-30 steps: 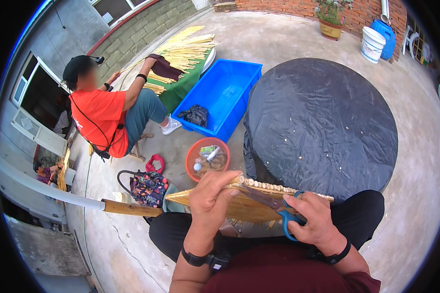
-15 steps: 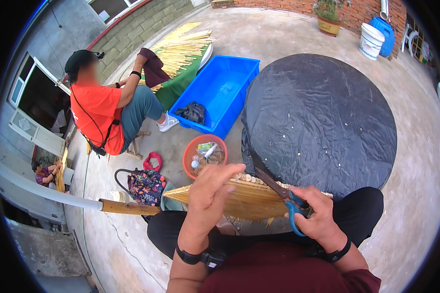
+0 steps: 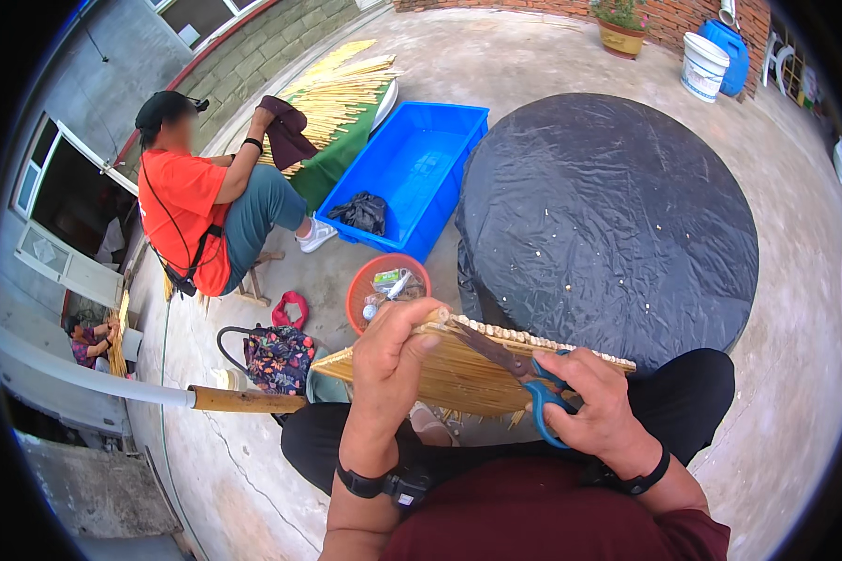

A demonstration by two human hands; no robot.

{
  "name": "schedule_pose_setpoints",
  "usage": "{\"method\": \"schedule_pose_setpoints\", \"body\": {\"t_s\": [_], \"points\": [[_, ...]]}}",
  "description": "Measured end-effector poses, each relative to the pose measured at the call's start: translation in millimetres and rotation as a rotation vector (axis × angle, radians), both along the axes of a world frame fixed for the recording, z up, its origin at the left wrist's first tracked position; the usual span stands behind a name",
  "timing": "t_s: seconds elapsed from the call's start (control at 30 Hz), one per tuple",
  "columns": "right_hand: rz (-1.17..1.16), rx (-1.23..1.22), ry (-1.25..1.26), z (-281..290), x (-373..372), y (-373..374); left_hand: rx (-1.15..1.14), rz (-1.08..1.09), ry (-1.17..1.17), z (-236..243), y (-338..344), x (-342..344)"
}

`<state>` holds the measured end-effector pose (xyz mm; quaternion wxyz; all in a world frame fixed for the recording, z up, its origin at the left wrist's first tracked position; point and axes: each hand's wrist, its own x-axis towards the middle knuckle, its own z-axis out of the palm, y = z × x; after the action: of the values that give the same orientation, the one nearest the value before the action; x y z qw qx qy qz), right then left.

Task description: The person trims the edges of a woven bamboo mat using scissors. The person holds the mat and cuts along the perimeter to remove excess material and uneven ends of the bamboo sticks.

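Note:
A flat piece of yellow stalks bound side by side (image 3: 468, 385) stands across my lap, its pale braided edge uppermost. My left hand (image 3: 388, 365) is closed on its left end, thumb and fingers at the braided edge. In my right hand (image 3: 594, 402) is a pair of scissors (image 3: 489, 352) with dark, rusty-looking blades and blue handles, fingers through the loops. The blades lie along the braided edge and point left, their tips close to my left fingertips. Whether they touch a stalk is too small to tell.
Ahead stands a round table (image 3: 617, 224) covered in black plastic, with small pale scraps on it. Left of it are a blue tub (image 3: 426, 178), an orange basket (image 3: 355, 297) and a flowered bag (image 3: 281, 360). A person in orange (image 3: 187, 206) sits beside spread stalks (image 3: 346, 89).
My right hand has moved the scissors left along the braided edge, toward my left fingertips. My left hand keeps its hold, and the view has shifted slightly.

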<state>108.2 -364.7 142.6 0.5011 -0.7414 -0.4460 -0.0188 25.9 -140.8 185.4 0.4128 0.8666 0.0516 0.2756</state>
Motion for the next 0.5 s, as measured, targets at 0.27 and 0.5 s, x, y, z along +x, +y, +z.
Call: {"method": "schedule_pose_setpoints", "body": {"t_s": [0.27, 0.5], "points": [[-0.026, -0.004, -0.019, 1.7, -2.2, -2.4, 0.037, 0.002, -0.002, 2.4, -3.1, -3.8], [-0.026, -0.029, -0.011, 6.1, -4.9, -2.4, 0.077, -0.002, -0.003, 3.6, -4.0, -6.8]]}}
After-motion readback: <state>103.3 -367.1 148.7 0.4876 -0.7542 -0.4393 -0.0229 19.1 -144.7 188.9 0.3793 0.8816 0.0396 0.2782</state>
